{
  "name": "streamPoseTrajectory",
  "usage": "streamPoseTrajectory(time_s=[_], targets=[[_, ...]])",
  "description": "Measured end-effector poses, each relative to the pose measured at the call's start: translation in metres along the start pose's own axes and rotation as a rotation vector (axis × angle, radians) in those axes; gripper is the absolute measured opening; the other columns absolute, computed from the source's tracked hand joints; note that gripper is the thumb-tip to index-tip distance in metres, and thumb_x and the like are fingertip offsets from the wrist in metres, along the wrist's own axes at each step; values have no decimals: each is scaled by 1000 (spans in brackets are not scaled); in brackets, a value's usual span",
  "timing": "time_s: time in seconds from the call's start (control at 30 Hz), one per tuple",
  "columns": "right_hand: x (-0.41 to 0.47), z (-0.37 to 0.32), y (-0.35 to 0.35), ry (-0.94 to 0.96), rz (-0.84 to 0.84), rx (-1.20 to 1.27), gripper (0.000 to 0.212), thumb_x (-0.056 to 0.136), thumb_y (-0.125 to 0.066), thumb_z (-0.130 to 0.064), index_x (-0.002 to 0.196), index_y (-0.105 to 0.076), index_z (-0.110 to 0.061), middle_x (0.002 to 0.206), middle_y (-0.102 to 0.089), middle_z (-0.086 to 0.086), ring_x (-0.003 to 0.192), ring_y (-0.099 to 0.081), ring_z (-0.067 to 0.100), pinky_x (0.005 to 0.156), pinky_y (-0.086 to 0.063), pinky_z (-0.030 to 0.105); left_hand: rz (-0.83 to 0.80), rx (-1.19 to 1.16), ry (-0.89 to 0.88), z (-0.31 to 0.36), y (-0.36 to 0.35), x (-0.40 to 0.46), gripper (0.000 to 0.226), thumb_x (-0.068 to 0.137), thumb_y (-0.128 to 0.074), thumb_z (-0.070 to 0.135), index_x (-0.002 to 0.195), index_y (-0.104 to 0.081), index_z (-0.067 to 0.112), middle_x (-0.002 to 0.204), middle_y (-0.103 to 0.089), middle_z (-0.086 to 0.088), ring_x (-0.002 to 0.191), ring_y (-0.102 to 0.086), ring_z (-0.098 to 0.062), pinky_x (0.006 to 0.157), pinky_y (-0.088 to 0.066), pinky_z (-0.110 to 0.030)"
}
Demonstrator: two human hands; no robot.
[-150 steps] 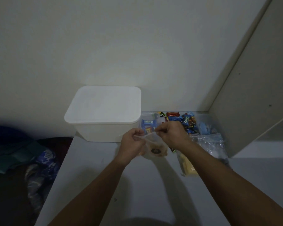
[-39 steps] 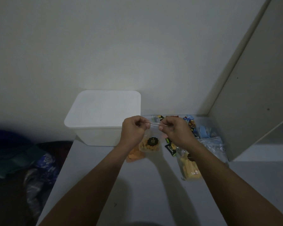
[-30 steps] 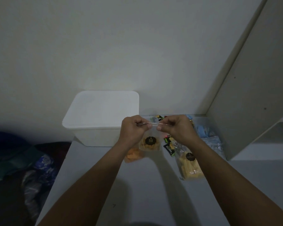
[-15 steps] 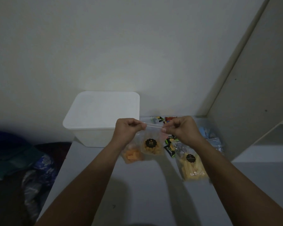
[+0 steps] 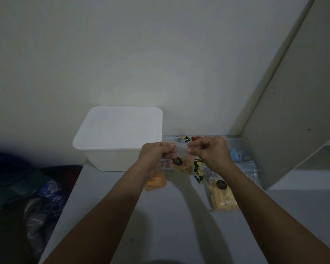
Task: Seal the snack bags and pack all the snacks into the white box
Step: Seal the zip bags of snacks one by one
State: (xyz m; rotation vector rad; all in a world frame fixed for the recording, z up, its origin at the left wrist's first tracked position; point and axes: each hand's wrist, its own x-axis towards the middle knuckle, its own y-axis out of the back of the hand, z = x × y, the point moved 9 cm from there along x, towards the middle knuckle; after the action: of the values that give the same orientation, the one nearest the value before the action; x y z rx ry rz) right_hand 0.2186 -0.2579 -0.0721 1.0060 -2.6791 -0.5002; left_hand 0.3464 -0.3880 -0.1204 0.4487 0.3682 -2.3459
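Observation:
A clear snack bag (image 5: 180,164) with yellow-brown snacks and a black round label hangs above the table. My left hand (image 5: 156,156) pinches the left end of its top strip and my right hand (image 5: 208,151) pinches the right end. The white box (image 5: 118,138) stands with its lid on at the back left, just behind my left hand. An orange snack bag (image 5: 156,181) lies under my left wrist. A bag of yellow sticks (image 5: 220,193) lies to the right on the table.
Small wrapped snacks, a green-black packet (image 5: 198,169) and blue and clear packets (image 5: 244,164) lie along the back right by a tall cabinet panel (image 5: 293,111). The table's left edge drops to dark cloth (image 5: 27,197). The wall stands close behind the box.
My hands have drawn closer together along the bag's top strip, and the bag now hangs slightly tilted. The box and other bags have not moved.

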Motion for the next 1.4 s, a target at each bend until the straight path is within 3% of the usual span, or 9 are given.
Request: streamPoseTrajectory(time_s=[0.13, 0.3, 0.47, 0.6, 0.73, 1.03, 1.23, 1.33, 1.4], targets=[[-2, -1, -1, 17, -15, 10, 13, 69, -83, -9, 79, -76, -15, 67, -68, -5, 55, -60, -3, 58, -54, 15, 11, 5, -30, 4, 1, -2, 17, 83, -72, 19, 89, -70, 2, 78, -72, -7, 64, -68, -14, 66, -58, -29], [-3, 1, -3, 26, -3, 28, 16, 68, -84, -9, 76, -75, -21, 75, -73, 7, 68, -68, 23, 64, -60, 33, 38, 2, -5, 1, 2, -1, 21, 82, -74, 22, 88, -70, 2, 75, -71, -7, 65, -67, -16, 68, -58, -32], [-4, 4, -10, 21, -32, 43, 17, 69, -83, -8, 78, -75, -20, 73, -72, -3, 65, -68, 4, 63, -56, 16, 34, -18, 21, -3, 1, 0, 12, 84, -69, 12, 90, -69, 1, 77, -69, -9, 66, -67, -17, 63, -59, -30], [-4, 9, -14, -8, -81, 118, 15, 70, -84, -12, 82, -75, -17, 77, -74, 7, 74, -72, 21, 71, -60, 31, 23, -67, 13, -5, 0, 2, 7, 84, -67, 7, 87, -67, 1, 77, -68, -12, 70, -68, -20, 66, -59, -33], [-1, 13, -20, -51, -138, 103, 3, 80, -76, -17, 82, -76, -15, 77, -74, 4, 74, -69, 14, 76, -58, 31, 24, -20, -32, -5, -1, 2, 6, 84, -68, 6, 85, -68, -1, 77, -69, -16, 72, -68, -22, 69, -60, -33], [6, 16, -27, -54, -157, -24, 14, 89, -63, -13, 80, -71, -5, 77, -71, 7, 74, -66, 15, 79, -55, 35, 47, 126, -134, 3, 0, -2, 9, 81, -69, 3, 72, -69, 5, 77, -69, -15, 74, -68, -22, 67, -58, -30], [8, 15, -29, -41, -204, -58, 16, 90, -63, -18, 80, -70, -8, 81, -70, 10, 80, -66, 26, 79, -54, 41, 299, 194, -213, 5, 30, 0, 19, 74, -60, 1, 88, -67, 12, 86, -65, -7, 81, -63, -22, 74, -58, -40], [7, 15, -32, -64, -287, -37, 16, 90, -63, -17, 79, -71, -8, 78, -69, 9, 74, -62, 20, 77, -53, 41, 139, 295, -273, 3, 19, -1, 33, 79, -62, -6, 107, -66, 12, 97, -66, -2, 89, -62, -15, 73, -55, -24], [8, 15, -30, -87, -298, 30, 18, 90, -62, -19, 82, -72, -6, 81, -70, 10, 76, -64, 21, 77, -54, 42, 93, 249, -278, -3, 16, -3, 14, 83, -64, -3, 90, -70, 9, 88, -69, -5, 82, -64, -15, 70, -55, -23]])
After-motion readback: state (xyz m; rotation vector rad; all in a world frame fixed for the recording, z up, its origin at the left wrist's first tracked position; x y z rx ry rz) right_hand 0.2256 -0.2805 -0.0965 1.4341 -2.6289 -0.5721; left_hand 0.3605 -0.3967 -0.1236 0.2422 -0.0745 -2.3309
